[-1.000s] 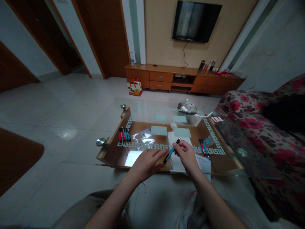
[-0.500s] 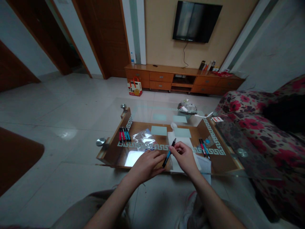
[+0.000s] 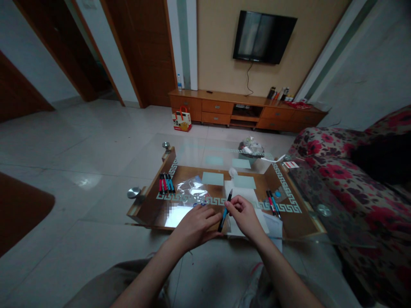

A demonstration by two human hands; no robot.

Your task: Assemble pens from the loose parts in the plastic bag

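Observation:
In front of me a blue-and-black pen (image 3: 225, 212) is held at a slant over the glass table, its pointed end up and away from me. My right hand (image 3: 242, 212) pinches its upper part between thumb and fingers. The lower black end sits between the thumb and fingers of my left hand (image 3: 199, 222). To the left, several red and blue pens (image 3: 166, 183) lie side by side on the glass. A red pen (image 3: 270, 200) and a blue pen (image 3: 274, 202) lie to the right of my right hand.
The glass coffee table (image 3: 189, 152) has a wooden shelf beneath. Clear plastic packaging (image 3: 192, 188) lies left of centre, near white paper (image 3: 271, 226). Beyond stand a bin with a plastic liner (image 3: 251, 147), a paper bag (image 3: 182, 120) and a TV cabinet (image 3: 216, 107). A flowered sofa (image 3: 337, 164) is at right.
The view has tilted slightly, so the room sits a little lower in the picture. The pen has turned a bit more upright; both hands keep nearly the same hold.

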